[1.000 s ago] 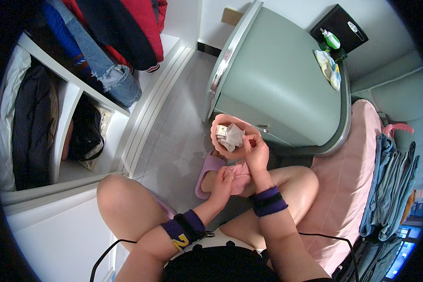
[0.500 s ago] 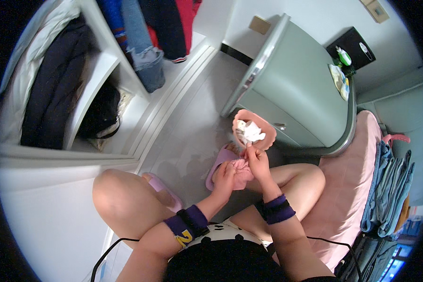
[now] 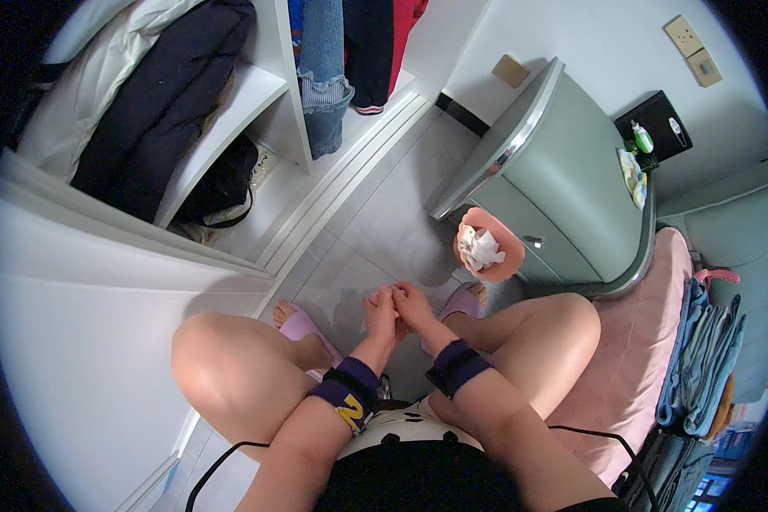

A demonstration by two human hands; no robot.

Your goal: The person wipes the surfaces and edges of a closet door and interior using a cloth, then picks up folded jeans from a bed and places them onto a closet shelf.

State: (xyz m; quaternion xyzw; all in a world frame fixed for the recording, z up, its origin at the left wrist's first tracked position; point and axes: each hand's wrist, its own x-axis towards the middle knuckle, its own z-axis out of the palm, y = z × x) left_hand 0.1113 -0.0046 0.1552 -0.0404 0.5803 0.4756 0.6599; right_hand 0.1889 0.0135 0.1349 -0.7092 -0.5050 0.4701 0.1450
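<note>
Between my knees and above the floor, my left hand (image 3: 380,312) and my right hand (image 3: 412,307) meet with the fingers curled together. Whatever may lie inside them is hidden from view. Past my right hand stands a pink bin (image 3: 514,247) with a wavy rim, apart from both hands. Crumpled white tissues (image 3: 481,247) fill part of it. Dark purple bands wrap both forearms.
A green cabinet (image 3: 563,179) with a metal edge stands behind the bin. To the right is a pink cushioned seat (image 3: 627,333) with folded jeans (image 3: 708,363) beyond it. An open wardrobe (image 3: 230,115) with hanging clothes is at the left. My feet wear lilac slippers (image 3: 303,331).
My hands have moved left, away from the bin, and drawn together. The pink cloth seen between them before no longer shows. The whole view has shifted slightly.
</note>
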